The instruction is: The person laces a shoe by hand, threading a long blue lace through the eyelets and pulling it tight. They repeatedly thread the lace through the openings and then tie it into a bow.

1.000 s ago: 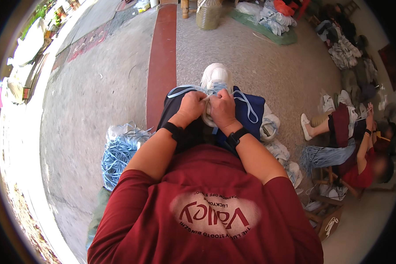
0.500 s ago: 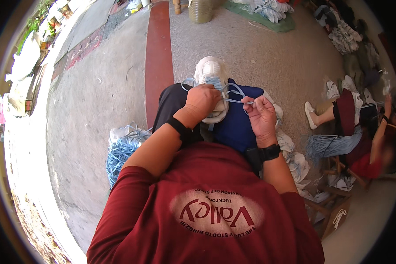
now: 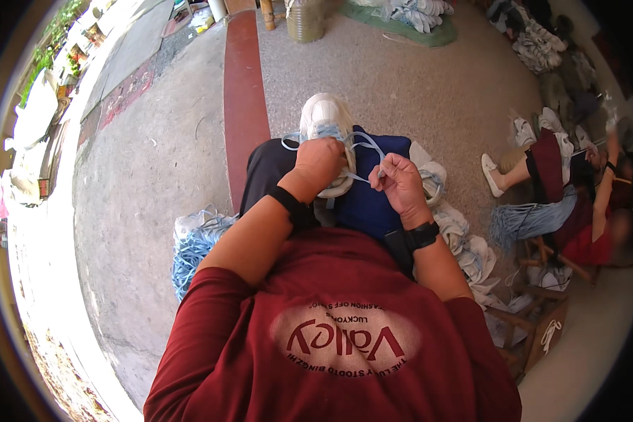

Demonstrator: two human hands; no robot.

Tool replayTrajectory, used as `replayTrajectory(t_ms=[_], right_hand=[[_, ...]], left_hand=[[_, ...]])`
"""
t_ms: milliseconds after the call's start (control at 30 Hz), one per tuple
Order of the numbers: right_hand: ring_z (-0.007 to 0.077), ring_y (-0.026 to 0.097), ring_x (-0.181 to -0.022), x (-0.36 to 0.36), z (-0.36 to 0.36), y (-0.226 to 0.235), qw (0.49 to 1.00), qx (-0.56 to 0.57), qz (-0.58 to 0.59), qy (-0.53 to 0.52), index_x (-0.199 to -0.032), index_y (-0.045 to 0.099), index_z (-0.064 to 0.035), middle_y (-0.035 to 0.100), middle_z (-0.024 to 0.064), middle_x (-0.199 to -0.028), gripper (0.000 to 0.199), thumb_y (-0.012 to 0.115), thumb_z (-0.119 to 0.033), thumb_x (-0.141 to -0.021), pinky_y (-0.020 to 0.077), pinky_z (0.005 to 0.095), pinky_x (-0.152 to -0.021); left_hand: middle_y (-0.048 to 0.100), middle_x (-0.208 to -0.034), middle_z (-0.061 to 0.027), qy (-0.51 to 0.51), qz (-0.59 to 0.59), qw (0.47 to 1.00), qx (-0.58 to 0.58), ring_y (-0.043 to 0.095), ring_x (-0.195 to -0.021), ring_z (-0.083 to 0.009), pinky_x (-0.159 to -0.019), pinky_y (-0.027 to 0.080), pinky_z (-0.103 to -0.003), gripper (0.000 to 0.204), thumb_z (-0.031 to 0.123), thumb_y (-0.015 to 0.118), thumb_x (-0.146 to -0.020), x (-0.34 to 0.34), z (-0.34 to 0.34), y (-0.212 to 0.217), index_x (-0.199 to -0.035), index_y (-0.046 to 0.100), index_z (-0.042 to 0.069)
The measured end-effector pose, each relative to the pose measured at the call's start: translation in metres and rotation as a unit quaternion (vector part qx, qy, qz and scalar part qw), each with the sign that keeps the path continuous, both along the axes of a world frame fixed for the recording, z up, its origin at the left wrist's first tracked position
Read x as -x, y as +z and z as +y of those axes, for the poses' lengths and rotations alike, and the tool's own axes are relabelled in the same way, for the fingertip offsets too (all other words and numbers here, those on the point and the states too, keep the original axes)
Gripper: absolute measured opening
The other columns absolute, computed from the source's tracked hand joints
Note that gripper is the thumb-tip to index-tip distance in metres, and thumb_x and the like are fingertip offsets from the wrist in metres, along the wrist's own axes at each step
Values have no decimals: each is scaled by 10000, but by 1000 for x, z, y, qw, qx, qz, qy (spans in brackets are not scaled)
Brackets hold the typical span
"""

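Note:
A white shoe (image 3: 323, 111) rests on my lap, toe pointing away from me, over a blue cloth (image 3: 373, 204). Light blue shoelace (image 3: 374, 143) runs through its upper eyelets and loops out to both sides. My left hand (image 3: 321, 160) lies over the shoe's opening with its fingers curled; what they grip is hidden beneath the hand. To the right of the shoe, my right hand (image 3: 399, 181) pinches the lace between thumb and fingers, and a length of it stretches back to the shoe.
A bundle of light blue laces (image 3: 193, 250) sits at my left side. White shoes (image 3: 464, 239) are heaped at my right. Farther right, another person (image 3: 577, 211) sits with blue laces across the lap. A tin (image 3: 304, 20) and shoes on a green sheet (image 3: 401, 24) lie ahead.
My right hand has moved in toward the shoe and slightly down, still pinching the lace. My left hand stays over the shoe. The whole view has shifted a little.

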State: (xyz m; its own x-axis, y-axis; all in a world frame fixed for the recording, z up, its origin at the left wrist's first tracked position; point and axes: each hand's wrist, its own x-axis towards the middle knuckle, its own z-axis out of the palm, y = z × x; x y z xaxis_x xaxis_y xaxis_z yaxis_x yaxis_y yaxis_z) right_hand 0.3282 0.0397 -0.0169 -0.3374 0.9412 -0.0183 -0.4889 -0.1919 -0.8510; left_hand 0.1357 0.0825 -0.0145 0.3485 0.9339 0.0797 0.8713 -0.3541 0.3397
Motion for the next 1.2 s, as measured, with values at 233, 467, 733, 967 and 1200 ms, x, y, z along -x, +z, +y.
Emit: replayTrajectory(t_ms=[233, 467, 733, 967, 1200], right_hand=[[152, 517, -587, 0, 3, -6, 995, 9, 3, -96, -709, 502, -53, 589, 113, -680, 192, 512, -123, -887, 414, 234, -567], [132, 431, -532, -64, 18, -27, 972, 16, 17, -234, -688, 452, -65, 482, 60, -612, 200, 508, -76, -880, 334, 221, -484], [66, 371, -520, -151, -1, -38, 906, 1, -284, -314, -671, 475, -65, 431, -35, -584, 164, 561, -72, -811, 294, 222, -487], [70, 446, -564, -157, -26, -38, 823, -81, -549, -121, -761, 620, -21, 520, -13, -631, 57, 637, -47, -714, 365, 241, -527], [261, 554, -601, -168, -22, -43, 723, -209, -628, -198, -778, 655, -38, 593, 117, -705, 107, 667, -62, -674, 436, 347, -562]], left_hand=[[651, -840, -99, -54, 61, 994, -76, 645, -755, -248, -638, 504, -356, 125, 147, 552, -749, -7, -8, 16, -754, 654, 74], [623, -764, -141, 61, 187, 980, -44, 622, -731, -307, -641, 502, -387, 76, 72, 554, -721, 106, -35, 29, -694, 619, 44], [562, -713, -189, 209, 47, 976, -39, 561, -786, -373, -677, 452, -436, 107, 40, 635, -672, 242, -92, -30, -651, 547, -16], [600, -784, -223, 237, 90, 967, 19, 577, -808, -381, -725, 460, -438, 151, 108, 666, -685, 255, -103, -70, -708, 598, -25], [604, -589, -141, 217, -76, 970, 84, 605, -509, -241, -518, 489, -329, 125, 72, 670, -660, 249, -107, -68, -704, 595, -18]])
